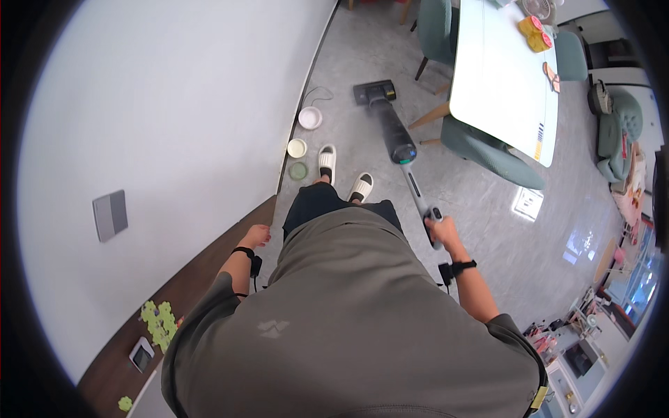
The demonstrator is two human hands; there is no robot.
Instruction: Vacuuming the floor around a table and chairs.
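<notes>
My right hand [442, 230] is closed around the handle of a grey upright floor cleaner [398, 137]. The cleaner slants away from me, and its wide dark floor head [375, 92] rests on the grey tiled floor ahead of my feet, between the white wall and the dining table. My left hand [256, 236] hangs beside my hip near the wall, its fingers curled; whether they touch one another cannot be made out, and no object shows in it. Both wrists wear black straps with small devices.
Pale bowls [310, 118] and a green bowl [298, 171] stand along the wall beside my slippers, near a thin cable [320, 94]. A white-topped table [504, 78] with green chairs [491, 157] is at the right. A sofa [619, 133] stands farther right.
</notes>
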